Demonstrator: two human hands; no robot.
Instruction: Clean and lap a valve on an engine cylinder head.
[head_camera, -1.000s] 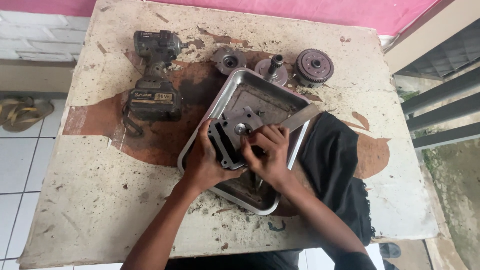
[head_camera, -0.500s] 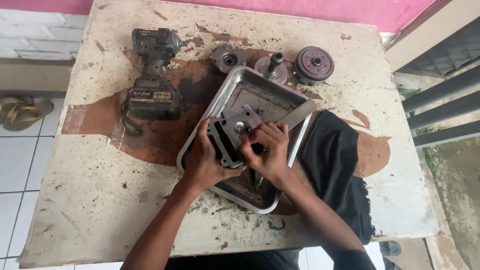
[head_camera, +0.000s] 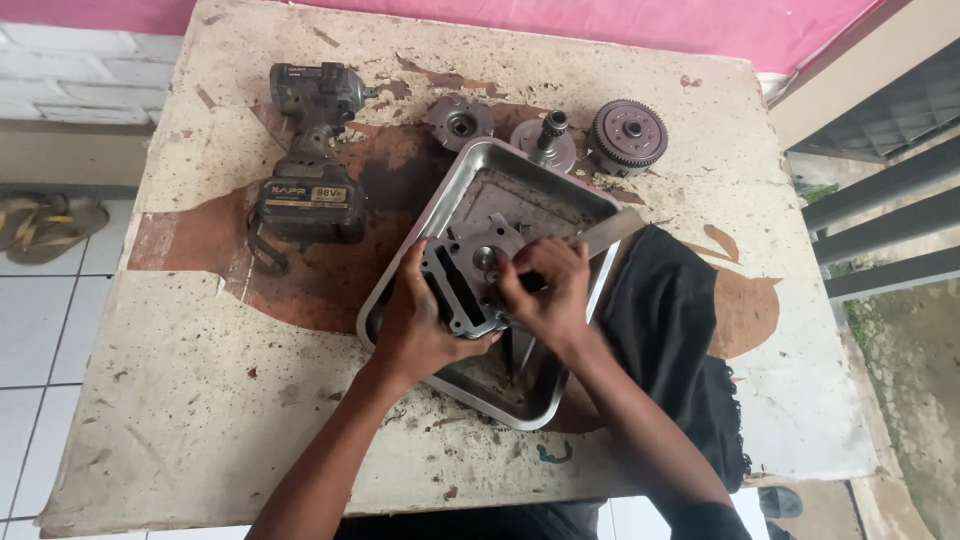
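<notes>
Fingers of left hand (head_camera: 425, 325) clamped the finned cylinder head (head_camera: 468, 272); right hand (head_camera: 545, 290) pinched its top. Looked heavy, rigid, greasy: best gripped by the finned sides, over the steel tray (head_camera: 440, 215).

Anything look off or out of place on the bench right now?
The tabletop is worn: its coating has peeled into brown patches and grit lies scattered. The metal tray sits askew to the table edges. Both hands, left and right, hold a finned engine part over it. Nothing looks spilled.
</notes>
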